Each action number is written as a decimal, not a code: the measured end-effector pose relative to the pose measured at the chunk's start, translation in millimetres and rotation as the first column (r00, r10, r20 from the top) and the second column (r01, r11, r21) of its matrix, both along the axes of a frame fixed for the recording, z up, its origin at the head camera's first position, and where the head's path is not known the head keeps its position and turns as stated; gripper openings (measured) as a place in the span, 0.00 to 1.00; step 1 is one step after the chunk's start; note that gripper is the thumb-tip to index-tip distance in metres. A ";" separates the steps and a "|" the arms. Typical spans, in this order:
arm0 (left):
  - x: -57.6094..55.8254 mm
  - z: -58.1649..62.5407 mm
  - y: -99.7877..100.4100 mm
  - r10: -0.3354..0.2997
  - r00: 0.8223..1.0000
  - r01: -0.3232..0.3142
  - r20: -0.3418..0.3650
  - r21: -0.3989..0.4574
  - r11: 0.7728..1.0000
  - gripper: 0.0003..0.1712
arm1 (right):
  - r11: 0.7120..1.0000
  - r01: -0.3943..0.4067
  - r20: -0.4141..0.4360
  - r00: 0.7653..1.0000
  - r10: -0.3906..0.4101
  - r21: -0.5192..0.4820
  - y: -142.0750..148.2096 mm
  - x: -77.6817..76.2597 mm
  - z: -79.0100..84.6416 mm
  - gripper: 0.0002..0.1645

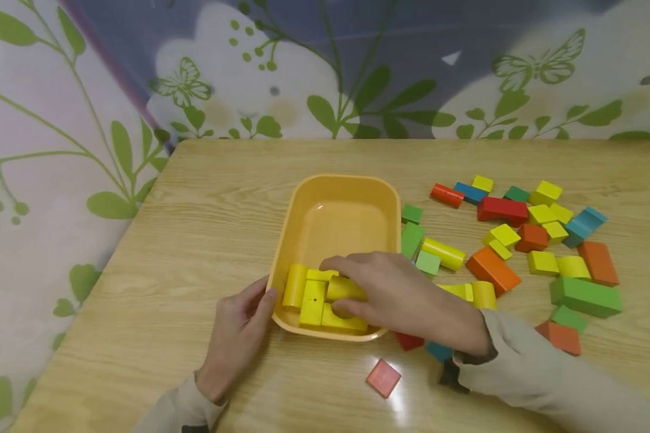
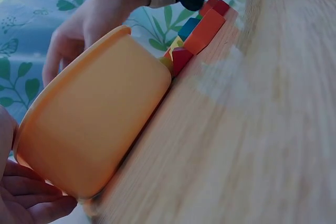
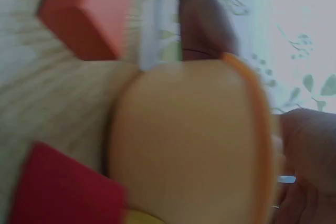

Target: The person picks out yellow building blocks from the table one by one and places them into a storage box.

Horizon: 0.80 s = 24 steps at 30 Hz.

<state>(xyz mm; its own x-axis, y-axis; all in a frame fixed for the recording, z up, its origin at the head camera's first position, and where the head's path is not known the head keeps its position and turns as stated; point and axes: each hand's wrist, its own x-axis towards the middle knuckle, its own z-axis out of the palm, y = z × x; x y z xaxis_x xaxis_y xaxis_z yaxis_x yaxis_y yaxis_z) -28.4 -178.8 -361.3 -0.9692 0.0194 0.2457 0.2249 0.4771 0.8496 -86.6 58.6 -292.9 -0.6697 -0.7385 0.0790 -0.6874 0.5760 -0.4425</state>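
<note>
A yellow-orange plastic bin (image 1: 341, 231) sits on the wooden table with several yellow blocks (image 1: 314, 294) at its near end. My left hand (image 1: 235, 337) grips the bin's near left side, thumb at the rim and fingers against the outer wall (image 2: 100, 114). Reaching over the right rim, my right hand (image 1: 401, 294) holds a yellow cylinder (image 1: 344, 288) between thumb and fingers, low among those blocks. Another yellow cylinder (image 1: 295, 286) stands along the left wall. The right wrist view is blurred and shows mostly the bin's outside (image 3: 184, 140).
Right of the bin lie many loose blocks, among them a red block (image 1: 502, 210), an orange block (image 1: 493, 270) and a long green block (image 1: 586, 296). A pinkish-red square block (image 1: 383, 378) lies near the front. A patterned wall (image 1: 281, 72) borders the table's back.
</note>
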 end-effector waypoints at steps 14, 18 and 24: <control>0.9 1.1 0.6 0.021 1.000 -0.020 0.013 -0.034 0.999 0.17 | 0.999 0.016 -0.140 0.990 -0.010 0.041 -10.9 5.0 -13.3 0.30; 1.1 0.7 0.8 0.021 1.000 -0.020 0.019 -0.021 1.000 0.17 | 0.999 0.008 -0.170 0.985 -0.001 0.038 -12.1 4.0 -15.3 0.29; 0.4 0.9 1.5 0.020 1.000 -0.020 0.009 -0.029 0.999 0.17 | 1.000 0.009 -0.178 0.984 -0.004 0.027 -8.3 0.7 -12.5 0.27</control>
